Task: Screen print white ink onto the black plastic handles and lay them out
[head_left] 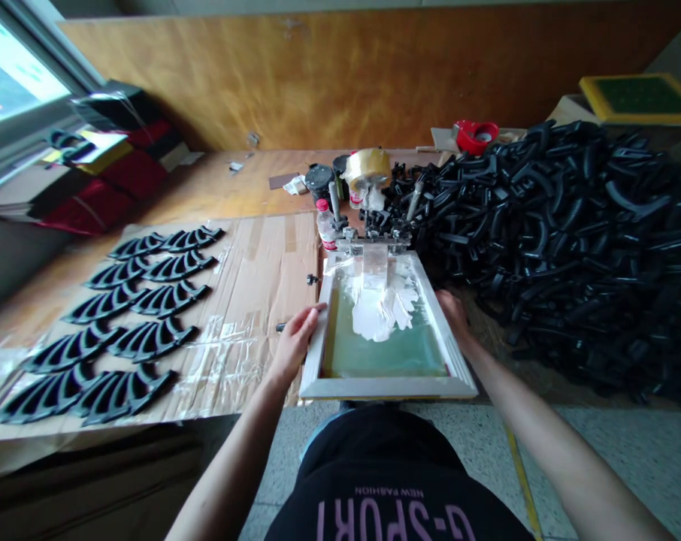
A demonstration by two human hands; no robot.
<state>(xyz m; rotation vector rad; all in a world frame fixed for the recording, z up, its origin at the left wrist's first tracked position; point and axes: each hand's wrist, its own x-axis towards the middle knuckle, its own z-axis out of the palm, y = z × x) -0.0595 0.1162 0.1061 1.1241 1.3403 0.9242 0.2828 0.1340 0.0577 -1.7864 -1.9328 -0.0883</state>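
Note:
In front of me lies a screen printing frame (388, 388) with pale metal edges and a green mesh (385, 359). Thick white ink (374, 319) is smeared over the mesh's upper half. A clamp (374, 244) holds the frame's far edge, and a clear scraper-like piece (375, 267) overlaps the ink. My left hand (298, 338) is closed at the frame's left edge, thumb along the rim. Against the right edge, my right hand (454, 312) is curled, its fingers partly hidden; what they hold cannot be made out.
Several black curved, ribbed parts (165, 293) lie in two columns on cardboard (267, 263) at left. A large heap of black plastic parts (566, 225) fills the right. Behind the frame stand a red-capped bottle (325, 225), a tape roll (368, 167) and a dark tub (319, 180).

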